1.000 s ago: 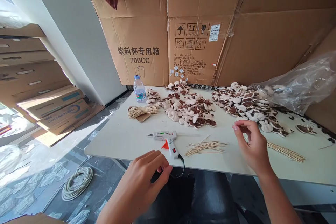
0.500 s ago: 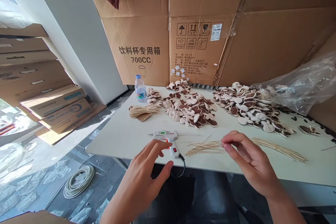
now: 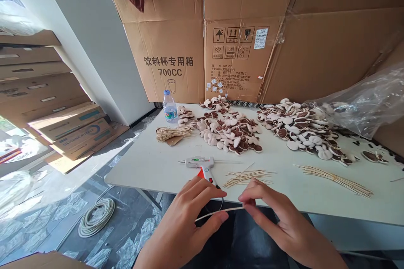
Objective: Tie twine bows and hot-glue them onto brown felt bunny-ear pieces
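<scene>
A thin pale stick (image 3: 217,212) is held level in front of the table's near edge. My right hand (image 3: 277,222) pinches its right end between thumb and fingers. My left hand (image 3: 186,222) has its fingers around the stick's left end, thumb under it. Just beyond the hands lie a white and orange glue gun (image 3: 202,164) and a loose bunch of sticks (image 3: 248,175) on the white table (image 3: 151,164).
Two heaps of brown and white mushroom-shaped pieces (image 3: 229,132) (image 3: 303,128) cover the far half. A second stick bundle (image 3: 337,177), a straw bundle (image 3: 172,133), a water bottle (image 3: 169,107), a plastic bag (image 3: 362,101) and cardboard boxes (image 3: 240,33) surround them. A coiled hose (image 3: 94,218) lies on the floor.
My right hand came back from the right heap to the loose sticks, then drew toward me with one stick. My left hand rose to take the stick's other end.
</scene>
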`<control>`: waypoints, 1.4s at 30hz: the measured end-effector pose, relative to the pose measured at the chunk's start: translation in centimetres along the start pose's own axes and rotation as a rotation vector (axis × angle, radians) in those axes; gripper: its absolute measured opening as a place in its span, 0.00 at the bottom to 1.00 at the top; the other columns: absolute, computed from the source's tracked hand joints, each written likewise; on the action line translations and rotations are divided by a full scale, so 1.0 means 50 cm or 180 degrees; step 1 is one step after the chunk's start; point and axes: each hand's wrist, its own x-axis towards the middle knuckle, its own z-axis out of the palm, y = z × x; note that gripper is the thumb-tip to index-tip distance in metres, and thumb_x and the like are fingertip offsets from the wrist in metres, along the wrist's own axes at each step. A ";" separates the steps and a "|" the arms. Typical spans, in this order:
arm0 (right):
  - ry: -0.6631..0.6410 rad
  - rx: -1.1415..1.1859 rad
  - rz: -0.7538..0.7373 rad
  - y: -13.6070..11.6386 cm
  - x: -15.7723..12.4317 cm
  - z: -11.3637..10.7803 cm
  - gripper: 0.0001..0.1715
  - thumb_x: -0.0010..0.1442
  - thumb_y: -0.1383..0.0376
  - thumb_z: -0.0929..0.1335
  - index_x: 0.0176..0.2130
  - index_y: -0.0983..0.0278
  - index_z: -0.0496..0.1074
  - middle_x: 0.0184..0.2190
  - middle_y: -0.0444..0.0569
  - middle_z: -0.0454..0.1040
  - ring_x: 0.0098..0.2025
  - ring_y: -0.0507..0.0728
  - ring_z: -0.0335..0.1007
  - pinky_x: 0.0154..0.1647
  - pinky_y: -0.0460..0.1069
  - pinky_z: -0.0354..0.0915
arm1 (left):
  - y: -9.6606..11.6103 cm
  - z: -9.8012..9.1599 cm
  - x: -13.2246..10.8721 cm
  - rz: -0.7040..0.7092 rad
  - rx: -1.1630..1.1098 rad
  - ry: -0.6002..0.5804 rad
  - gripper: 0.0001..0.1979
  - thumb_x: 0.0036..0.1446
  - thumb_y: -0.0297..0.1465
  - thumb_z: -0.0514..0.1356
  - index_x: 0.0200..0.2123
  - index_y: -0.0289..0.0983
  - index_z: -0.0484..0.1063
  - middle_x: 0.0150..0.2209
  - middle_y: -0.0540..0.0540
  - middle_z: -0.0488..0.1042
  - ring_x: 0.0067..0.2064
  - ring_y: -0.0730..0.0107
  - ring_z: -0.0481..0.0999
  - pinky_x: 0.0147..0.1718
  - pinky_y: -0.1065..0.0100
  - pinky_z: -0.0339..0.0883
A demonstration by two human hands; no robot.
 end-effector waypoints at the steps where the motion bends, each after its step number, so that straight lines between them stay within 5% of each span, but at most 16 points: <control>1: -0.0054 0.0009 -0.0010 -0.003 0.000 0.007 0.08 0.80 0.63 0.65 0.52 0.50 0.71 0.44 0.46 0.79 0.45 0.58 0.80 0.48 0.50 0.76 | 0.002 0.000 0.001 0.0030 -0.0055 -0.0030 0.08 0.76 0.37 0.62 0.54 0.47 0.79 0.52 0.45 0.82 0.55 0.57 0.79 0.57 0.58 0.74; 12: -0.0208 0.0017 0.0095 -0.014 0.003 0.040 0.07 0.81 0.64 0.62 0.52 0.51 0.68 0.42 0.45 0.74 0.43 0.57 0.77 0.46 0.50 0.74 | 0.011 -0.009 -0.003 0.0009 -0.0146 -0.0108 0.08 0.75 0.32 0.63 0.39 0.43 0.78 0.37 0.50 0.81 0.38 0.67 0.79 0.39 0.67 0.70; 17: -0.0270 -0.0250 -0.0190 -0.017 0.014 0.055 0.03 0.81 0.62 0.65 0.51 0.52 0.69 0.45 0.48 0.76 0.47 0.61 0.78 0.49 0.54 0.75 | 0.001 0.002 -0.002 0.0024 0.0005 -0.0057 0.09 0.76 0.32 0.62 0.39 0.42 0.77 0.35 0.49 0.80 0.36 0.66 0.77 0.36 0.67 0.68; 22: -0.0323 -0.0263 -0.0228 -0.014 0.020 0.062 0.10 0.82 0.60 0.64 0.44 0.55 0.69 0.39 0.46 0.75 0.40 0.59 0.76 0.40 0.52 0.73 | 0.000 0.002 -0.003 -0.0019 0.0036 -0.0149 0.08 0.76 0.33 0.62 0.40 0.43 0.77 0.36 0.50 0.80 0.37 0.66 0.77 0.38 0.66 0.66; 28: -0.0257 -0.0136 -0.0051 0.001 0.020 0.038 0.10 0.82 0.60 0.64 0.44 0.55 0.69 0.40 0.45 0.74 0.42 0.59 0.75 0.42 0.52 0.69 | -0.001 -0.005 -0.005 -0.0201 0.0074 -0.0280 0.09 0.78 0.36 0.60 0.41 0.44 0.78 0.37 0.50 0.79 0.38 0.65 0.77 0.39 0.66 0.65; 42: 0.0257 -0.0178 0.0090 0.051 0.007 -0.041 0.06 0.79 0.62 0.69 0.46 0.54 0.76 0.40 0.47 0.77 0.42 0.59 0.77 0.42 0.51 0.69 | -0.025 -0.008 -0.001 -0.0716 0.0299 0.0212 0.21 0.82 0.42 0.50 0.36 0.42 0.73 0.31 0.51 0.75 0.30 0.66 0.69 0.33 0.66 0.58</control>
